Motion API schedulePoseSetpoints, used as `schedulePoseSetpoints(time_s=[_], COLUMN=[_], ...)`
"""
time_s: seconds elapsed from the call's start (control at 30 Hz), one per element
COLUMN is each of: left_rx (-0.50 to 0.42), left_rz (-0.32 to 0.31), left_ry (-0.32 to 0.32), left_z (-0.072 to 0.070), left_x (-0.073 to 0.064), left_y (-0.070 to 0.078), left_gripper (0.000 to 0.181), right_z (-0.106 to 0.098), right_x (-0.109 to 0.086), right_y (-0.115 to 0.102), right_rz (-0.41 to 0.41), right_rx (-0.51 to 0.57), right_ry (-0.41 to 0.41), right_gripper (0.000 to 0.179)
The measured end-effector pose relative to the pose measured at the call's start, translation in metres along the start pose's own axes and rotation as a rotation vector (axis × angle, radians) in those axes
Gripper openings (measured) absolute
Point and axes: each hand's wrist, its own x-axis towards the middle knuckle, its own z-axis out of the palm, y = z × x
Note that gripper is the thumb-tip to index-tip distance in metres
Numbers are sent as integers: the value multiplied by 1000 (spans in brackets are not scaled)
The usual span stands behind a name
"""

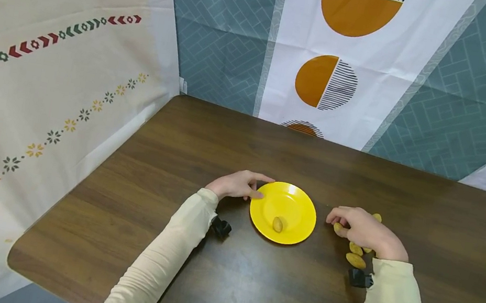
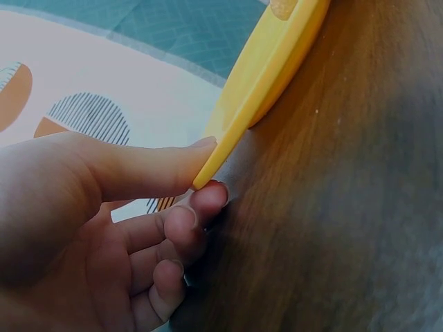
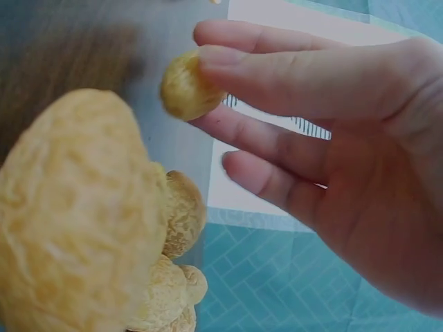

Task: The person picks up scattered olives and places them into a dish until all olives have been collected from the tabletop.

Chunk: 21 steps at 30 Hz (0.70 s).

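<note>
My left hand (image 1: 236,184) pinches the left rim of a yellow plate (image 1: 289,204), thumb on top and fingertips under the edge, as the left wrist view shows. One small yellow-brown, potato-like oval (image 1: 277,224) lies on the plate, towards its front. To the right of the plate, my right hand (image 1: 363,228) holds another potato-like oval (image 3: 181,93) between thumb and fingers. Around and below that hand several more of these wrinkled ovals (image 1: 355,260) lie on the table, partly hidden by it in the head view; one looms large in the right wrist view.
Everything stands on a dark brown wooden table (image 1: 235,139) with rounded corners. A patterned teal and white cloth (image 1: 223,32) hangs along its back edge, and a cream printed cloth (image 1: 46,67) along the left side. Small black wrist cameras (image 1: 221,227) sit at both sleeves.
</note>
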Motion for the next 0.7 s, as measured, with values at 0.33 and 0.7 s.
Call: schedulePoseSetpoints(time_s=[0.33,0.7], left_rx=[5,-2], left_rz=[8,9], left_ry=[4,10], left_z=[0,1], left_x=[0,-1], left_y=[1,1], left_gripper=[52,52], right_z=[-4,-7], right_x=[-1,-3], right_y=[-4,-10], right_rz=[-25,1], right_rx=[-32,-55], right_ry=[222,382], right_gripper=[20,21])
